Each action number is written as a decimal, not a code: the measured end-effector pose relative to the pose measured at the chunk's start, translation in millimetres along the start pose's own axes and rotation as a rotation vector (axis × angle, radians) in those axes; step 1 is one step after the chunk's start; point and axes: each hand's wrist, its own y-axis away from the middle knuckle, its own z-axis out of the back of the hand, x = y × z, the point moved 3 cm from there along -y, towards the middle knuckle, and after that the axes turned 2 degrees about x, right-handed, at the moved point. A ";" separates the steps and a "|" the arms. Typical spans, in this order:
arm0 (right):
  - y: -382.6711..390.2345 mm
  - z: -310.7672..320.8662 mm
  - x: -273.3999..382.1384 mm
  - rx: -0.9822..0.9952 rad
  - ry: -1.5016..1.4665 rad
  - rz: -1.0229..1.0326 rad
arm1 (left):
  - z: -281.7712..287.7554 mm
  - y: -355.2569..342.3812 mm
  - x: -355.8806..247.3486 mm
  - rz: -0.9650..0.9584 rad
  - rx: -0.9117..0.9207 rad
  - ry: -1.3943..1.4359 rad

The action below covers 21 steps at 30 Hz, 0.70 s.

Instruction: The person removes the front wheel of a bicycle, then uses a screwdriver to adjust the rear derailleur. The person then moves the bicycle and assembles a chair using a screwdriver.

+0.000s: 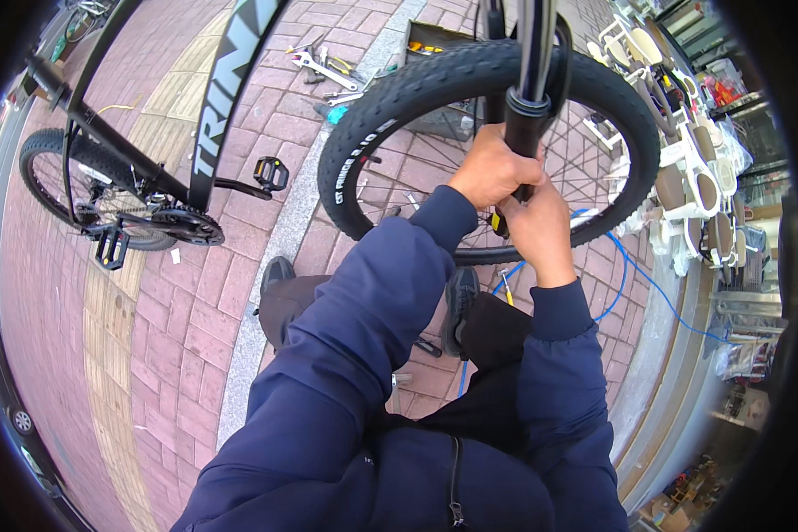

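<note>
A bicycle's front wheel [346,151] with a knobby black tyre stands before me, and a black fork leg [527,115] reaches down over it. My left hand [495,168] is closed around the lower part of that leg. Just below it and to the right, my right hand [543,226] is closed with its thumb pressed by the leg's lower end; what its fingers hold is hidden. The two hands touch or nearly touch. A small yellow and black piece [499,223] shows under them, its kind unclear. Spokes run behind my hands.
The bike's black frame [230,89], pedal [271,174] and rear wheel [44,177] extend left. Wrenches [324,71] lie on the brick paving near an open toolbox [434,40]. A blue hose [625,266] curls at right, beside stacked white child seats [692,168].
</note>
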 end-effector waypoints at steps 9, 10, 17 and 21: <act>-12.3 -11.1 -38.2 0.026 -0.027 -0.030 | -14.6 -9.0 19.7 -0.049 -0.089 -0.262; -14.2 -13.7 -40.4 0.025 -0.043 0.015 | -14.2 -8.7 21.2 -0.044 -0.098 -0.229; -14.2 -29.0 -55.8 0.083 -0.140 0.123 | -14.3 9.7 10.0 -0.075 -0.159 -0.369; -16.8 -46.5 -48.3 0.084 -0.305 0.205 | -1.9 23.0 -1.3 -0.088 -0.200 -0.340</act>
